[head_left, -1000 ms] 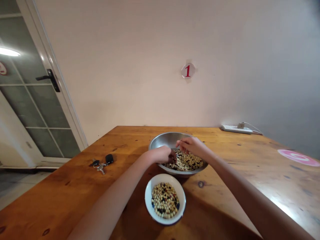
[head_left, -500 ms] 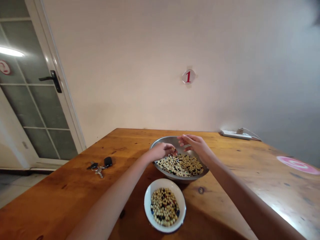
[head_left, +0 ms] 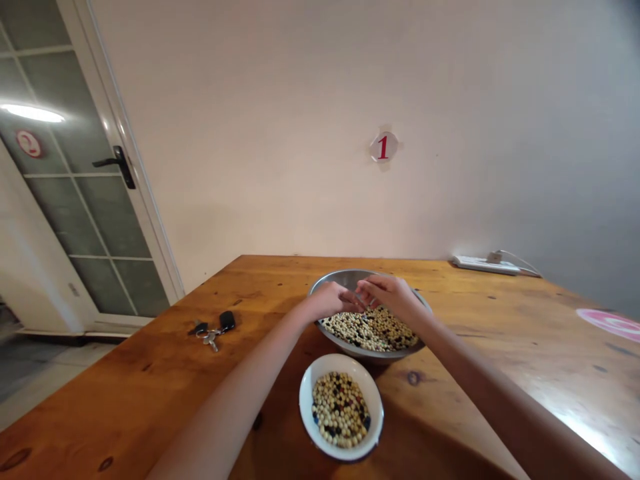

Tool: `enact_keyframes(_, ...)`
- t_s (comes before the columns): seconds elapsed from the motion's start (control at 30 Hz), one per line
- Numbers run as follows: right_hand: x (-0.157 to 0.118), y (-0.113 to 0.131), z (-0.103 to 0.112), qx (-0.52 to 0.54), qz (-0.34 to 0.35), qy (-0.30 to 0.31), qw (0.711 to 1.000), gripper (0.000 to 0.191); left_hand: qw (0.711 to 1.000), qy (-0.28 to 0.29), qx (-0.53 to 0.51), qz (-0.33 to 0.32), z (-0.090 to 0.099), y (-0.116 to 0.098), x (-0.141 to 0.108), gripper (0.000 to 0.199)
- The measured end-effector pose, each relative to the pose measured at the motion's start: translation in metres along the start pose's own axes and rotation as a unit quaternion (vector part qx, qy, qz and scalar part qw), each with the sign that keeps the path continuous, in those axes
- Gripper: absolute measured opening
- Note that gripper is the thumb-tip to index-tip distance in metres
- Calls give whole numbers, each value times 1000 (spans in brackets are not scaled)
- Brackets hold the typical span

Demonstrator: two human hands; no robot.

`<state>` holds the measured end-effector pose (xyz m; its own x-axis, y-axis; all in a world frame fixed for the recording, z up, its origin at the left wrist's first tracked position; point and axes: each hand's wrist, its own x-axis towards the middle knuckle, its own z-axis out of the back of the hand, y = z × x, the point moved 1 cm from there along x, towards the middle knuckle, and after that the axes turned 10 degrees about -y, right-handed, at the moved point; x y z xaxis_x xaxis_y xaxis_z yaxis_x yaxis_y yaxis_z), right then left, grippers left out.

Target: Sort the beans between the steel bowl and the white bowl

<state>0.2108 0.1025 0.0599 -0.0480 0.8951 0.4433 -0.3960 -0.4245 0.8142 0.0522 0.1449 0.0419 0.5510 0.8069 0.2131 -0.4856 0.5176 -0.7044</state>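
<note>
A steel bowl point(head_left: 345, 345) holds many small beads point(head_left: 367, 333), mostly cream with dark ones among them. My left hand point(head_left: 334, 300) is over its left side, fingers curled inward; what lies within them is mostly hidden. From the right, my right hand point(head_left: 390, 293) reaches over the same bowl with bent fingers pressed together. The fingertips of both hands almost meet above the beads. Nearer to me stands a white bowl point(head_left: 306, 403) with similar beads point(head_left: 341, 410) inside, some of them black, blue or red.
On the left of the wooden table point(head_left: 170, 380) lies a bunch of keys point(head_left: 213, 333) with a black fob. A power strip point(head_left: 485, 265) with a plug is at the back right, against the wall. A pink round sticker point(head_left: 610, 323) is at the right.
My right hand has come down and left, closer to my left hand, and its fingers have drawn together. The whole view has shifted slightly; both bowls keep their places.
</note>
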Motion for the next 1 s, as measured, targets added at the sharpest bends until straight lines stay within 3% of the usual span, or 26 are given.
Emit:
enact_keyframes(0.47, -1, -5, -1, -83, 86, -8, 993, 30, 1000, 5, -13, -6, -1, 7, 3, 36)
enact_keyframes(1.0, -2, -1, -1, -66, 77, 9, 995, 29, 998, -2, -57, 0, -1, 9, 4, 32)
